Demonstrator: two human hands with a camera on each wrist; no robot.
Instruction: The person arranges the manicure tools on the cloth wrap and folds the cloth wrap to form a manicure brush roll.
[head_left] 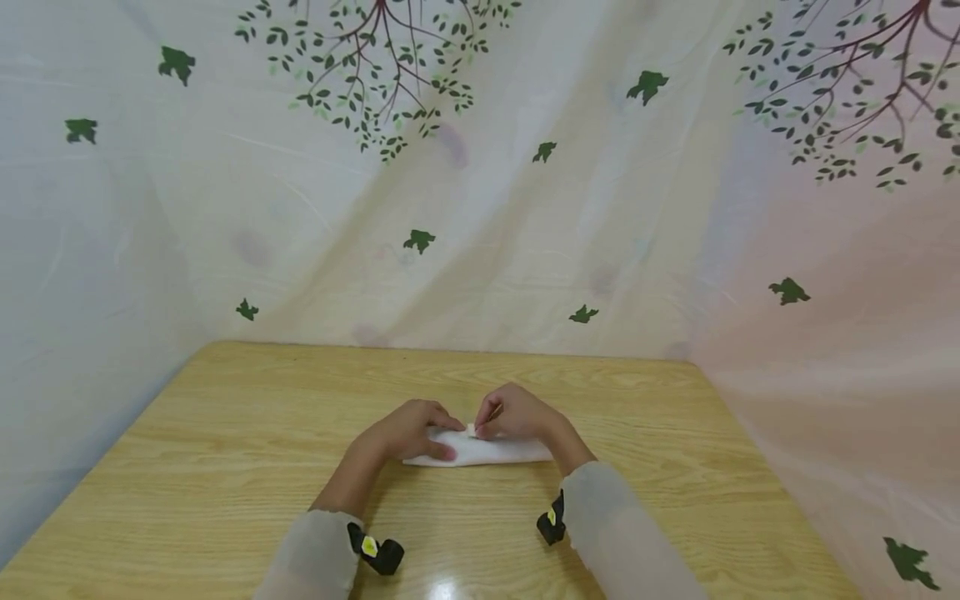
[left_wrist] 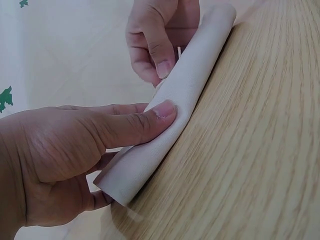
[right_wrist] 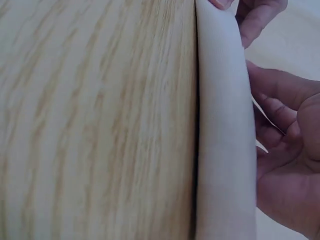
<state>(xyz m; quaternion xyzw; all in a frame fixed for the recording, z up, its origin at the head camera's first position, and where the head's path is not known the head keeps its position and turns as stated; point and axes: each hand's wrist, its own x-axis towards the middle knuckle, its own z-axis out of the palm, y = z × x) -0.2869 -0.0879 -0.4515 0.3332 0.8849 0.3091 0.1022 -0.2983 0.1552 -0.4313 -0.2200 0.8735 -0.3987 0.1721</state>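
Observation:
A white rolled-up cloth [head_left: 487, 450] lies lengthwise on the table, a smooth flattened roll. My left hand [head_left: 411, 429] grips its left part, thumb pressed on top and fingers behind, as the left wrist view shows. At the roll's far side, near its middle, my right hand [head_left: 519, 414] has thumb and fingertips together on a small whitish strip [head_left: 471, 430]. A thin pale end, like a cord [left_wrist: 179, 51], shows beside those fingers in the left wrist view. What exactly the right fingertips pinch is mostly hidden. In the right wrist view the roll [right_wrist: 225, 125] runs alongside the right hand [right_wrist: 292, 135].
The wood-grain table [head_left: 225, 433] spreads around the roll on all sides. Behind it and at both sides hang pale curtains [head_left: 480, 208] printed with green leaves and branches. Black wrist cameras [head_left: 384, 557] sit at both sleeve cuffs.

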